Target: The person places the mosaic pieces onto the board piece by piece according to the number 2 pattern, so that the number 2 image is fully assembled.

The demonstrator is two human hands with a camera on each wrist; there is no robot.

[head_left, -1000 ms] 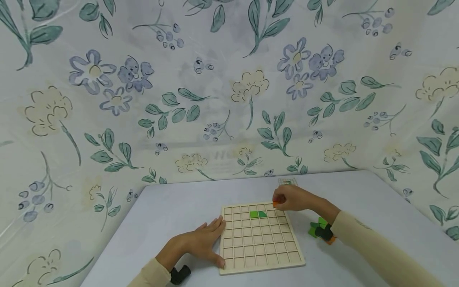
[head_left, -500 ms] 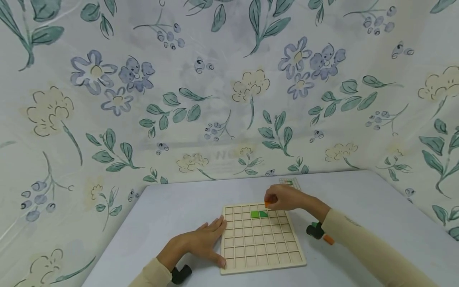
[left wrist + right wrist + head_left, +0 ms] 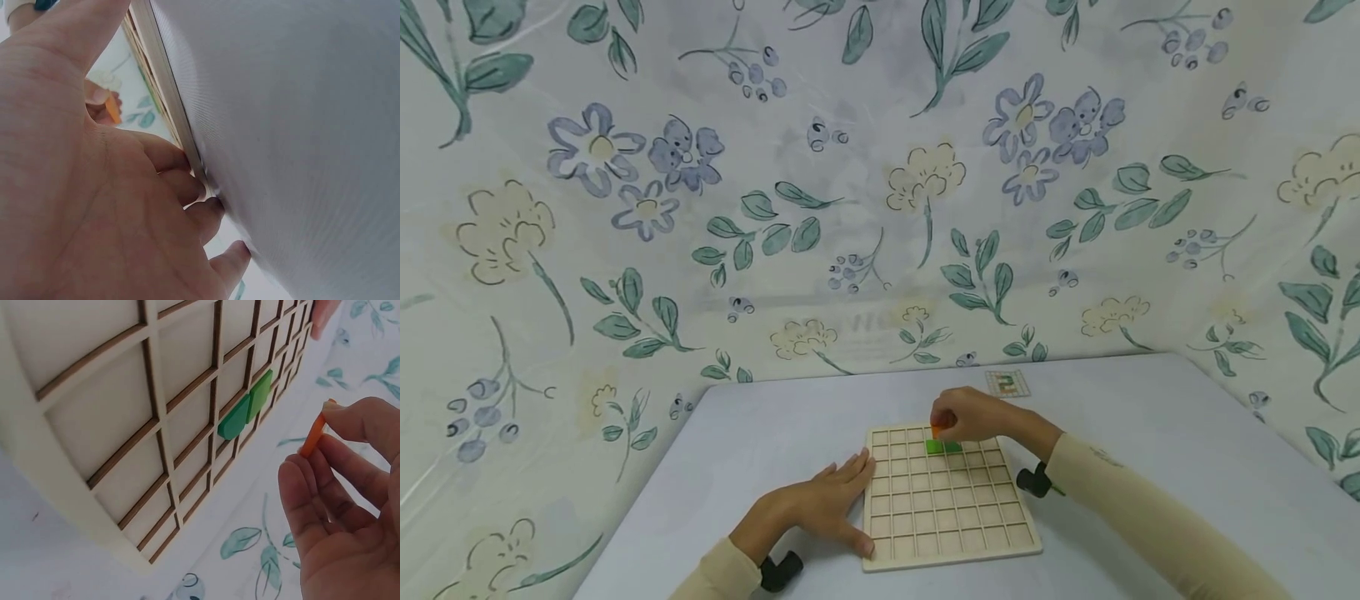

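A pale wooden grid board [image 3: 955, 525] lies on the table. Two tiles sit side by side in its far rows: a light green square [image 3: 260, 395] and a dark green one with a rounded corner [image 3: 234, 419]. My right hand [image 3: 973, 415] pinches a thin orange tile [image 3: 314, 434] between thumb and fingers, above the board's far edge and close to the green tiles. My left hand [image 3: 827, 500] lies spread along the left side of the board, fingertips and thumb touching its edge. The orange tile's full outline is hidden, as it shows nearly edge-on.
A small printed grid card [image 3: 1007, 383] lies beyond the board near the table's back edge. Black wrist cameras [image 3: 781, 572] hang under both wrists. Right of the board, the sleeve [image 3: 1120, 487] hides most of the loose tiles. A floral cloth [image 3: 850, 208] rises behind the table.
My right hand has moved left over the board's far edge with the orange tile, from the right corner toward the green tiles. Its sleeve now covers the loose tiles. The left hand stays put.
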